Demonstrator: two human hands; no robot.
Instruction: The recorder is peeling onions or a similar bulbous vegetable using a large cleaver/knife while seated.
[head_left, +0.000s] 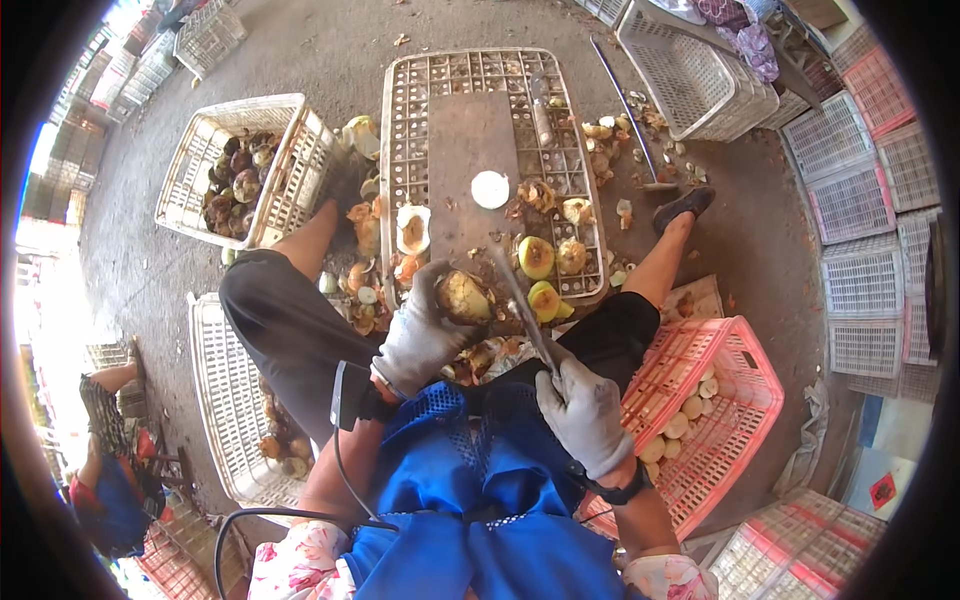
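My left hand (424, 334), in a pale work glove, grips a round fruit (465, 296) with a brown and yellow-green rind, possibly a small coconut. My right hand (585, 409), gloved too, holds a long knife (519, 296) whose blade slants up beside the fruit and is blurred. Before me an upturned plastic crate (409, 67) carries a wooden board (472, 139). A bright white round piece (490, 190) lies on the board. Cut green-rinded pieces (536, 257) are to its right, and a hollow white-lined husk piece (413, 229) is at the left.
A second knife (540, 112) lies on the crate. Dark fruits (244, 176) fill part of a crate (289, 112) at left; a white crate (214, 390) stands by my left leg. Pale balls (675, 426) sit in a pink crate (739, 352) at right. A long-handled scraper (626, 112) lies on the floor.
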